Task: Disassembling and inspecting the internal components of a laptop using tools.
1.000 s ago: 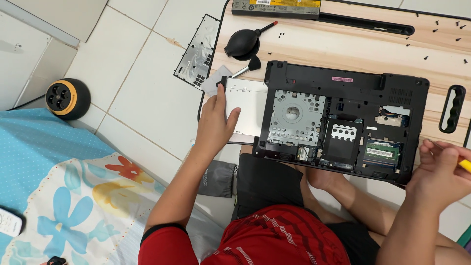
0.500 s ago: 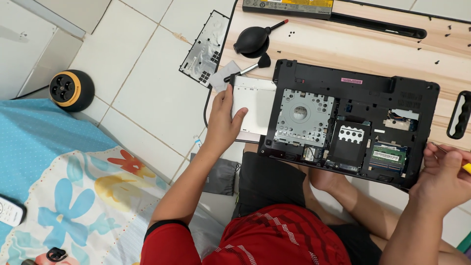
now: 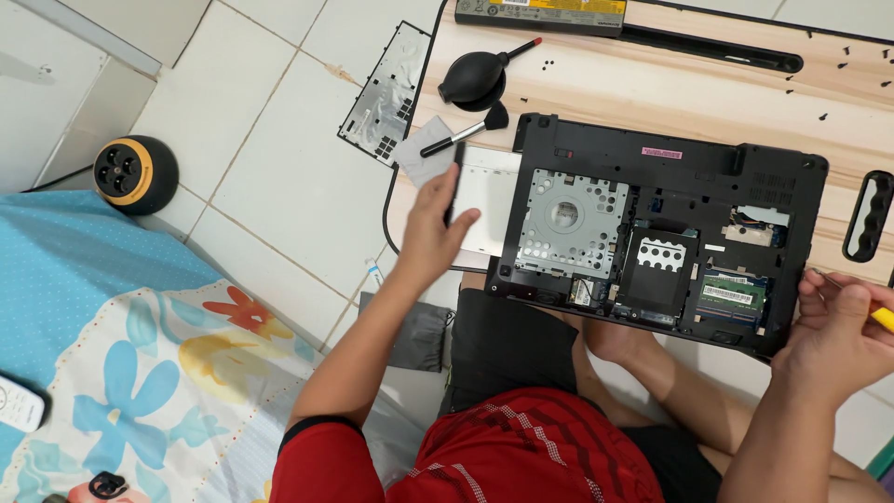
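Head view: an opened laptop (image 3: 666, 247) lies bottom-up across the centre and right of the frame on a low wooden desk (image 3: 652, 84), its cover off and its boards and drive cage bare. Sticking out of the laptop's left side is a pale optical drive (image 3: 489, 200). The left hand (image 3: 433, 233), left of centre, grips the black front edge of that drive, thumb on the right side and fingers curled over the left. The right hand (image 3: 838, 331), at the lower right edge, is closed around a yellow-handled tool (image 3: 880, 317) just beside the laptop's lower right corner. Above the left hand lie a small brush (image 3: 466, 133) and a black air blower (image 3: 475, 79); a grey cloth (image 3: 424, 154) lies under the brush. A battery pack (image 3: 554, 14) sits at the top edge. A black cover panel (image 3: 386, 93) lies on the tiled floor (image 3: 270, 140) at upper left, and a round black-and-yellow object (image 3: 135, 172) stands further left
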